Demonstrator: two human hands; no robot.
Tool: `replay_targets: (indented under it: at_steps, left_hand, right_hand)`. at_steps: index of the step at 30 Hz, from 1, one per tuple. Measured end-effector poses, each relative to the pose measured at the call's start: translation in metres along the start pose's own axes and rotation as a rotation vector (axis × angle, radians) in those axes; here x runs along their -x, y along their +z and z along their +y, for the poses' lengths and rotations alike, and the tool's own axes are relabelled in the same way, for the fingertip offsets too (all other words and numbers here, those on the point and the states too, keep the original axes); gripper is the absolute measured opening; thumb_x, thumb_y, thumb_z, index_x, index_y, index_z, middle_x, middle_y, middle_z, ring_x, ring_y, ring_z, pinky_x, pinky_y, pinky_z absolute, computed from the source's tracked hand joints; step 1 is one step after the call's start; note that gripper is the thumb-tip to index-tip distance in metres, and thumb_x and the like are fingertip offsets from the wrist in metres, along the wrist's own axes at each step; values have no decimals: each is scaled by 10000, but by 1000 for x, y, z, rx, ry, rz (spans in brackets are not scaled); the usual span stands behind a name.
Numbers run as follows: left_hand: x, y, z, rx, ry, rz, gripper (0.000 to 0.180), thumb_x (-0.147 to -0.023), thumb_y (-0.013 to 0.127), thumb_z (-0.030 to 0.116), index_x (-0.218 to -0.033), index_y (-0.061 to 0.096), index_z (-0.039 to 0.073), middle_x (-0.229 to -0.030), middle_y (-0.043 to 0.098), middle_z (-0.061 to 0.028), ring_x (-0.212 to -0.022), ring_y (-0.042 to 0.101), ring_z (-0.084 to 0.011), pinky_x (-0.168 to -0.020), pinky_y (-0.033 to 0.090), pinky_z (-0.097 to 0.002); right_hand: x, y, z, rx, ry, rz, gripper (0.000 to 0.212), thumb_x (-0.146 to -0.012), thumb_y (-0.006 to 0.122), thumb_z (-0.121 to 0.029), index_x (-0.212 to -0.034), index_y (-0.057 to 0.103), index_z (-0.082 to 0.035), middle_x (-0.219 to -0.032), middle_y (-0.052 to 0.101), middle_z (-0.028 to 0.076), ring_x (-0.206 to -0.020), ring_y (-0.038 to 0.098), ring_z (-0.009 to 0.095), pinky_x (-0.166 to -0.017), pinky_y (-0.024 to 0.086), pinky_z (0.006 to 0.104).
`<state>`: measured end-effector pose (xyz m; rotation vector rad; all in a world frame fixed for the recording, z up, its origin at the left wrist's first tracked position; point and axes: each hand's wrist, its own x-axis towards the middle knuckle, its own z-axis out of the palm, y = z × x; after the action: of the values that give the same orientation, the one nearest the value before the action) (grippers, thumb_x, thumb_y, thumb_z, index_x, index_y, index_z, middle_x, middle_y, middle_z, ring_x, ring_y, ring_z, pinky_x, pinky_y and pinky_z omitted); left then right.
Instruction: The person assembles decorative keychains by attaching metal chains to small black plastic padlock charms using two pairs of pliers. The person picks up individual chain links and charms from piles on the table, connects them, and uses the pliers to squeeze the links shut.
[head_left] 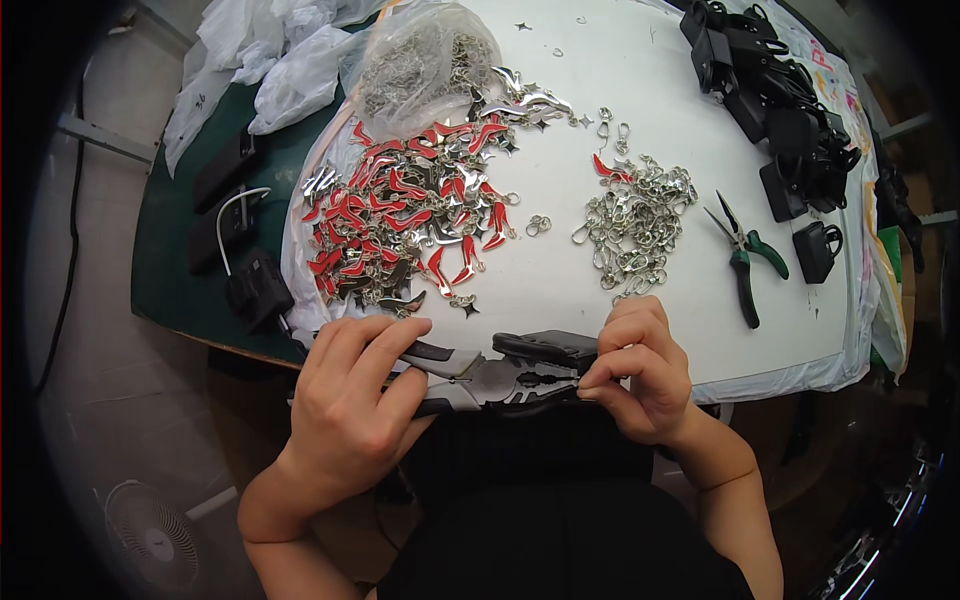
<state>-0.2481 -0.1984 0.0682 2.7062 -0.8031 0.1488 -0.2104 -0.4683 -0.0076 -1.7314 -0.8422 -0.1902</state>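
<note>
My left hand (350, 400) is wrapped round the grey-and-black handles of a pair of pliers (493, 380), whose jaws point right and stand apart. At the jaw tips my right hand (640, 375) is closed in a pinch; whatever lies between its fingertips is too small to make out. Just behind the jaws sits a black rounded object (545, 347), partly covered by the pliers. Beyond my left hand spreads a heap of red and silver high-heel-shaped charms (390, 205). A pile of silver clasps and rings (635, 225) lies beyond my right hand.
Green-handled needle-nose pliers (743, 258) lie at the right of the white tabletop (560, 285). Black power adapters (775, 120) line the right edge. A clear bag of metal parts (425, 70) stands far left, near crumpled plastic bags (290, 70) and black devices (225, 170).
</note>
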Motion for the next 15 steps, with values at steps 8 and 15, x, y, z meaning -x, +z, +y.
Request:
replay_targets:
  at_steps: [8,15]
  left_hand:
    - [-1,4,-6,-3,13,-21,391,-446,815,143,-712,554,23,-1044,615,-126,-924,601,-314,-749,484,-439]
    - [-1,4,-18,113,-57,-26,376,-496,829,139,-701,535,28,-943,620,-109,-787,607,-292,-650,488,-397]
  right_hand:
    - [-3,-36,2,116,95,44,455,-693,869,-233,-1044,660,-32,-1049,604,109,-957,557,262,-840,459,352]
    - [51,-147,52,1186,577,-104,798,-804,789,-297,-1409,415,66,-1407,442,227,-1301,419,387,-1094,340,431]
